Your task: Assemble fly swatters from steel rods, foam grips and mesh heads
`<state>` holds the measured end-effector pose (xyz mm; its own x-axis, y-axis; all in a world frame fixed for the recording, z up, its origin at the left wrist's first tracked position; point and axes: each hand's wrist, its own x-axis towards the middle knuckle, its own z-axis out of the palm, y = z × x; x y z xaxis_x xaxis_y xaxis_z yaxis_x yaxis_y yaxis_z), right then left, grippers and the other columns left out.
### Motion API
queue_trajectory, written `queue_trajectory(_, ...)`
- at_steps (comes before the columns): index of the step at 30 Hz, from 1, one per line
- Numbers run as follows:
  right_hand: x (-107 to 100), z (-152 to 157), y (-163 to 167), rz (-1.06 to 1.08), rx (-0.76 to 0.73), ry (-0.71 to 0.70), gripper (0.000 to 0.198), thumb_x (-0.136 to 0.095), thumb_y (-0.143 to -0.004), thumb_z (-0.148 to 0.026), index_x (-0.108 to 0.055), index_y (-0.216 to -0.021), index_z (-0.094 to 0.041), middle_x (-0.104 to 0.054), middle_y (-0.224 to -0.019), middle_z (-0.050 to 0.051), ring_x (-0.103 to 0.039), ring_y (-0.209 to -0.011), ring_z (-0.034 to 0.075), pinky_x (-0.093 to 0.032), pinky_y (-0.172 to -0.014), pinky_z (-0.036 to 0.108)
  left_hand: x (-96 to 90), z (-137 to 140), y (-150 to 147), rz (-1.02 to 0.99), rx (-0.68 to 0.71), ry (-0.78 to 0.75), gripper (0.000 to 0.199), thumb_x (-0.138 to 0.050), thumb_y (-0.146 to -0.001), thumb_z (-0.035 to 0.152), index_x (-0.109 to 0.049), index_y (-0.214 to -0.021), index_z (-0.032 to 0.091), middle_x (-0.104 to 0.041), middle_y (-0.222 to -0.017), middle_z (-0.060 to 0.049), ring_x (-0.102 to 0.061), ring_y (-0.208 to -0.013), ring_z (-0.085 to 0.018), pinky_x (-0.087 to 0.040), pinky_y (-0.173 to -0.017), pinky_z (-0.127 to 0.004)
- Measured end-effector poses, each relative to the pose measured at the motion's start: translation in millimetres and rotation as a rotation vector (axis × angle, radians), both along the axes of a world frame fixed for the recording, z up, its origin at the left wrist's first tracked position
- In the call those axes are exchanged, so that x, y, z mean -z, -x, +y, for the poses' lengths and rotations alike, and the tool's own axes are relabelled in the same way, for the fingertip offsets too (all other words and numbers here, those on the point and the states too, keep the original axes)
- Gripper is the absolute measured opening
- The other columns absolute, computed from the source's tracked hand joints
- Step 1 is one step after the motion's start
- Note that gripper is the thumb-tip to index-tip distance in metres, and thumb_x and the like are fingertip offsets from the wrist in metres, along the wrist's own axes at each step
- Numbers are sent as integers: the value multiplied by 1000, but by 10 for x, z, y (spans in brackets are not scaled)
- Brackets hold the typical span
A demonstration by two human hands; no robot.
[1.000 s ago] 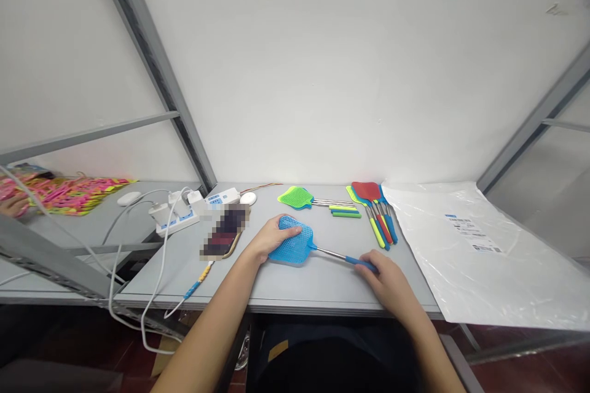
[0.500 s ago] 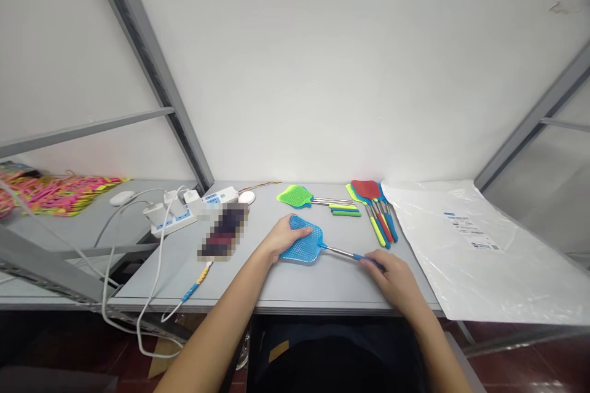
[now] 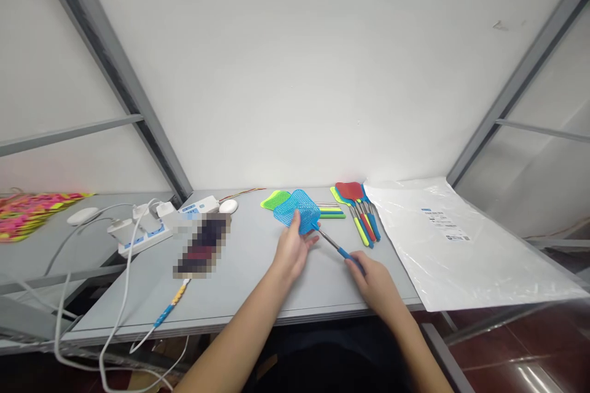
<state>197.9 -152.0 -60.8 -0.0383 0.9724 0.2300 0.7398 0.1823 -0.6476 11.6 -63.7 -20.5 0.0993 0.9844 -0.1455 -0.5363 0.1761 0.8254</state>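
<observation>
A blue fly swatter [image 3: 305, 201] with a metal rod and a blue grip is raised above the table, its mesh head tilted up. My left hand [image 3: 291, 250] pinches the lower part of the head, thumb in front and some fingers behind. Around the blue grip, my right hand [image 3: 374, 284] is closed. Behind the raised head lie green fly swatters [image 3: 275, 199], partly hidden, with their rods pointing right. Green and blue handle sleeves [image 3: 332, 216] rest beside those rods. Farther right lies a fanned pile of red, blue and yellow-green swatters [image 3: 349, 190].
A large white plastic bag [image 3: 442, 258] with a label covers the table's right side. To the left are a blurred-out phone-like object [image 3: 203, 249] on a cable, power strips [image 3: 150, 239] and a white round device [image 3: 228, 206]. Metal shelf posts [image 3: 110, 67] frame the table.
Both hands have lifted the blue swatter off the table, its head tipping upward. My left hand has shifted from the head's far edge to its base near the rod. The view has turned slightly right.
</observation>
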Motion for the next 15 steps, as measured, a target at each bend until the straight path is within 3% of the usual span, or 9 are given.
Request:
queue_trajectory(6,22,-7,51,-16,-5,-112,34,-35,-96,-41,-62,-100,-21,-71,-87,7,-66,-79,23,-46,-71,30,112,-25,-357,32,-34,-19,45,-55,-85,51,-58,-112,16,-67,-115,-16,-69,-88,-23,-51,-70,-31)
queue_trajectory(10,2,-14,100,80,5,-190,35,-37,-96,-40,-66,-100,-20,-72,-90,8,-67,-78,22,-47,-72,29,96,-26,-356,59,-52,-40,44,-56,-84,50,-59,-111,15,-67,-115,-17,-70,-85,-24,-51,-71,-32)
queue_trajectory(15,-40,0,175,38,-7,-196,37,-37,-96,-40,-67,-96,-20,-72,-84,8,-67,-74,22,-46,-68,29,73,-24,-267,93,-53,-45,44,-54,-84,51,-62,-105,12,-67,-113,-19,-69,-88,-25,-50,-69,-31)
